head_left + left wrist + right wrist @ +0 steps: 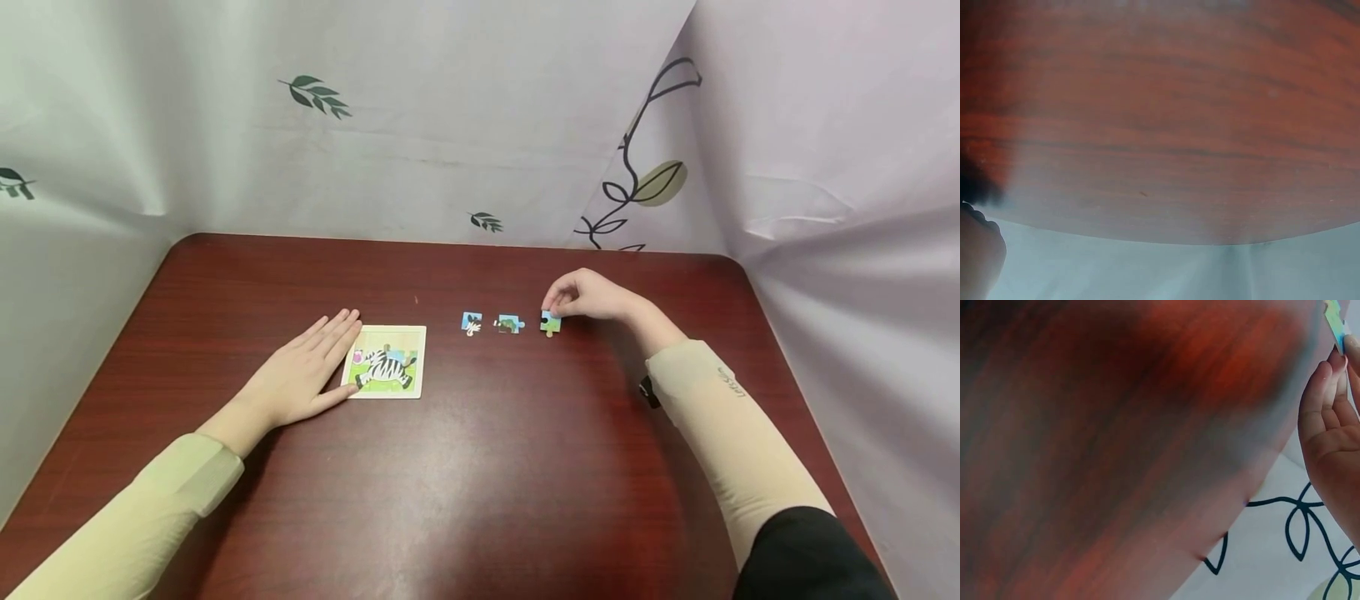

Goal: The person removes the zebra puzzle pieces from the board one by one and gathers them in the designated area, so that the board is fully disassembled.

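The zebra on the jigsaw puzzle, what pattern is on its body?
The zebra's body has black and white stripes, best seen in the head view.

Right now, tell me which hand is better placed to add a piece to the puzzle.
Likely the right hand: it pinches a piece, while the left hand, without one, touches the puzzle.

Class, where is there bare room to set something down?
Free: the front of the table between left sleeve and right sleeve; the far strip between zebra puzzle and curtain. Crowded: the middle row of left hand, zebra puzzle, two loose pieces, and right hand pinching a third piece.
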A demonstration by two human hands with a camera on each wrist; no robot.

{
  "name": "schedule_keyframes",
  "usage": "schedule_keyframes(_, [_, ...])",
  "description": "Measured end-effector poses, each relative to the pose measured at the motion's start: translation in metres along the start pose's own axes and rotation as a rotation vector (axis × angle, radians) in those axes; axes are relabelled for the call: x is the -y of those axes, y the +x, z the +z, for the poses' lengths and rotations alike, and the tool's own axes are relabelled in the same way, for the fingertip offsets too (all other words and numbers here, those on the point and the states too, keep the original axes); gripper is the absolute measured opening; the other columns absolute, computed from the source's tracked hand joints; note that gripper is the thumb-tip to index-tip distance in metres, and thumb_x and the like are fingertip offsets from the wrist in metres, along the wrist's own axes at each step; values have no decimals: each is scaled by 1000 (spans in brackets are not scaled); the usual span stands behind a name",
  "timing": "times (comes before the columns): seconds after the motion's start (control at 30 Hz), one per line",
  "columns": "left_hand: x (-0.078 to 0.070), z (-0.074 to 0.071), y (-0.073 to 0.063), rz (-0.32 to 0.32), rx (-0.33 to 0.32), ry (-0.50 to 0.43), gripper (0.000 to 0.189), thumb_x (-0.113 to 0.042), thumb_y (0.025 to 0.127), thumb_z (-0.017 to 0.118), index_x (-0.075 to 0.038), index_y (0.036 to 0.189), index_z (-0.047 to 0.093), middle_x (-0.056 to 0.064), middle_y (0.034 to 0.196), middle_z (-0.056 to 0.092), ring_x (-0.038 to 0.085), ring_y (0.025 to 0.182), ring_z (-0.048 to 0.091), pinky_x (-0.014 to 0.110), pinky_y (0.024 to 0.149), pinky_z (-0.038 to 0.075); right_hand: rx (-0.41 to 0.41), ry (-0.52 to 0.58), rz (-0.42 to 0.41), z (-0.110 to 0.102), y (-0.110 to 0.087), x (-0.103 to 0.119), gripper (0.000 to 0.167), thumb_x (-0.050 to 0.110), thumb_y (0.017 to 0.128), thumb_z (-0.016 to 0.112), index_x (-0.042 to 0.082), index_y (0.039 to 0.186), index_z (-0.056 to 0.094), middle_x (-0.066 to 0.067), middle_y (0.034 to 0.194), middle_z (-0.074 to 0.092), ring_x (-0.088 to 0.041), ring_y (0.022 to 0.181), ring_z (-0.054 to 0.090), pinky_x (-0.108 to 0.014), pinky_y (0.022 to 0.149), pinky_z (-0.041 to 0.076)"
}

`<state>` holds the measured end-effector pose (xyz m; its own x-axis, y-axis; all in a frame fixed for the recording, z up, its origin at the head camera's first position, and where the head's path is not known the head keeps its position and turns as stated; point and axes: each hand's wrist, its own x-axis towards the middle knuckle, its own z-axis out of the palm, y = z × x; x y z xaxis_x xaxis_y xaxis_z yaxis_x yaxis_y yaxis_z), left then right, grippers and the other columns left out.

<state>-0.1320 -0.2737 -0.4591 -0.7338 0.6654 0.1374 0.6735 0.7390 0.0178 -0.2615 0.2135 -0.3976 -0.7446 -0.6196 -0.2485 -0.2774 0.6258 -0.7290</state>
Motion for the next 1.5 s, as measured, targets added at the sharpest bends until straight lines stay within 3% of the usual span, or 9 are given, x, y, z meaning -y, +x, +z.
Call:
schedule_keyframes(0.5, [-2, -3, 0, -7, -5, -8, 90, -56, 103, 56, 7, 163, 32, 26, 171, 33, 40, 160, 32, 29, 138, -1, -47, -72, -4, 10, 3, -5, 12, -2, 96, 70, -2, 103, 79, -14, 92, 77, -15, 84, 65, -20, 77, 53])
schedule_keyframes(0.87, [-2, -2, 0, -5, -16, -10, 91, -54, 101, 59, 8, 162, 33, 27, 170, 33, 41, 159, 33, 28, 138, -2, -79, -65, 3, 13, 3, -8, 12, 0, 95, 70, -1, 103, 79, -14, 93, 77, -15, 85, 64, -18, 77, 52])
schedule_keyframes(1.23, [-3, -2, 0, -4, -14, -6, 90, -56, 103, 56, 8, 162, 32, 26, 171, 33, 40, 160, 32, 26, 137, -5, -94, -53, 3, 13, 2, -6, 11, 0, 94, 71, -1, 102, 79, -14, 91, 77, -12, 82, 64, -18, 76, 52])
schedule_keyframes(1.5, [-3, -1, 1, -5, -17, -5, 90, -57, 103, 55, 8, 162, 33, 26, 171, 33, 40, 160, 32, 29, 138, 0, -114, -88, -9, 13, 9, 3, 9, 7, 97, 73, 4, 102, 81, -9, 95, 79, -11, 84, 66, -23, 82, 55])
